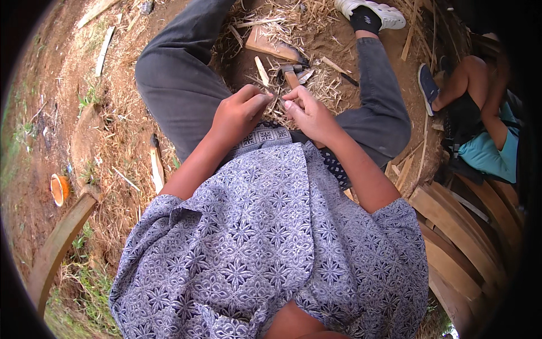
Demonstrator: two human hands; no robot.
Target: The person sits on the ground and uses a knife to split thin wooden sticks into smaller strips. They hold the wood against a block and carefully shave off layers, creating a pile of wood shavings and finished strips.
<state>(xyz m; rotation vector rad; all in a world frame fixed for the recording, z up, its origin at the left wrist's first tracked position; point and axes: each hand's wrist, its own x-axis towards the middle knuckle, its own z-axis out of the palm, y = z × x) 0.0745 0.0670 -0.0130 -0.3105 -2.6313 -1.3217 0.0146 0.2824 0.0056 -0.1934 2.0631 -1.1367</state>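
**Q:** Containers?

**A:** One candidate: an orange rounded object [59, 190] toward the left side of the ground [70, 73], its pale hollow face turned up. Cup or shell, I cannot tell; contents not readable.

**Q:** State of your grip?

**A:** My left hand [244, 111]: fingers curled, thumb and forefinger tips close together. My right hand [311, 116]: narrow pinch, thumb and forefinger near each other, facing the left. Whether either pinch is closed on something thin, I cannot tell; the tips blur into the straw-coloured shavings [333, 93] behind them.

**Q:** Nearest item, position and appearance?

**A:** Hammer [291, 77], on the ground between my knees, just beyond my fingertips. Dark metal head, plain brown wooden handle pointing back toward me. Head lies near the darkened right end of a flat wooden block [271, 44]. To its right, a slim stick [336, 68] with a black end.

**Q:** Obscured or cut off?

**A:** The handle's near end passes out of sight behind my right fingers. At the right, a seated person in teal [490, 151] is partly lost in the dark lens rim; the stacked curved timbers [460, 226] below run into it too.
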